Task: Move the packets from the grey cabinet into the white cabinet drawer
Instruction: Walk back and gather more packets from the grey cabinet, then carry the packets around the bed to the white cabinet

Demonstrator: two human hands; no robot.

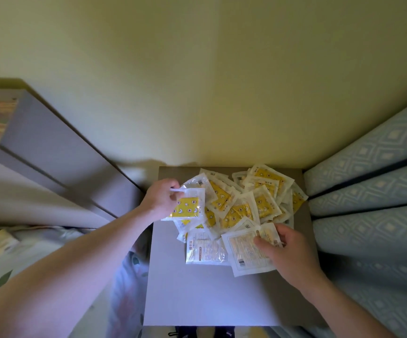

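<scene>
Each hand pinches a square crinkly plastic packet: left hand (pixel 161 200) a yellow packet (pixel 187 208), right hand (pixel 287 252) a pale packet (pixel 242 252)

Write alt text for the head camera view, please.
Seen from above, a person's left hand pinches a yellow-patterned packet while the right hand grips a pale packet, both over a heap of packets on a grey cabinet top.

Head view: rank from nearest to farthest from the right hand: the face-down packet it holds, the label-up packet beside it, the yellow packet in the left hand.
1. face-down packet, in the right hand grip.
2. label-up packet, just left of it on the cabinet top.
3. yellow packet, across the pile, in the left hand.
</scene>
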